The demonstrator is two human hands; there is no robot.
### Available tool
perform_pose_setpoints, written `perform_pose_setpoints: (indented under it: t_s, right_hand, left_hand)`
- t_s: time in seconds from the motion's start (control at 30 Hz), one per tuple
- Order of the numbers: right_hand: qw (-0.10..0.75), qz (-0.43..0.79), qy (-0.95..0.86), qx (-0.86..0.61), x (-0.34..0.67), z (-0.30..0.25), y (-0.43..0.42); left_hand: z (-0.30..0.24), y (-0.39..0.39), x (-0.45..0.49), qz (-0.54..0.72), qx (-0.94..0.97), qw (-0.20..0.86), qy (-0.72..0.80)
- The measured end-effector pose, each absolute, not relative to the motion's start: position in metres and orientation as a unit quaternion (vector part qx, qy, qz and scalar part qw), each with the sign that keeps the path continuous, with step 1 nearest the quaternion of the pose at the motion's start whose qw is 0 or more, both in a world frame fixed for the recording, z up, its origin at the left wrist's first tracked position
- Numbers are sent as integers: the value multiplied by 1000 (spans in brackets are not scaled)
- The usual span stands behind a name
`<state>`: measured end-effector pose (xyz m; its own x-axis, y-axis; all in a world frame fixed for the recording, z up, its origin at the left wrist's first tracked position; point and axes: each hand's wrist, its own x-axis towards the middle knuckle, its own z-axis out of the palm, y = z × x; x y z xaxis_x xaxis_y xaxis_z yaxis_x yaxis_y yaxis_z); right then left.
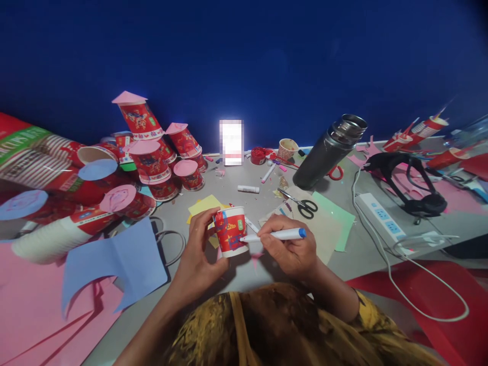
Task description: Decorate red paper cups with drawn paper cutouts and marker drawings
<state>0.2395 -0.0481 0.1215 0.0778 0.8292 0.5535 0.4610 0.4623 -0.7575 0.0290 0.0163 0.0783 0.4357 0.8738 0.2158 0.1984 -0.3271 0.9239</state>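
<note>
My left hand (198,249) is wrapped round a red printed paper cup (231,231), which stands upside down just above the grey table (236,203). My right hand (290,249) pinches a white marker with a blue end (276,235), its tip touching the cup's side. A yellow paper sheet (204,206) lies behind the cup.
Several red cups capped with pink and blue paper discs (152,157) pile up at the left. Blue paper (122,262) and pink paper (34,310) lie front left. Scissors (301,203), a dark flask (328,150), a power strip (381,216) with cable and red paper (430,295) are at the right.
</note>
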Motion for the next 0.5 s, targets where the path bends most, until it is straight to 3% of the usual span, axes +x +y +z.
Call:
perform_pose_setpoints:
  t_s: [0.5]
  right_hand:
    - [527, 162, -686, -475, 237, 122, -51]
  left_hand:
    - [82, 13, 29, 374, 737, 423, 371]
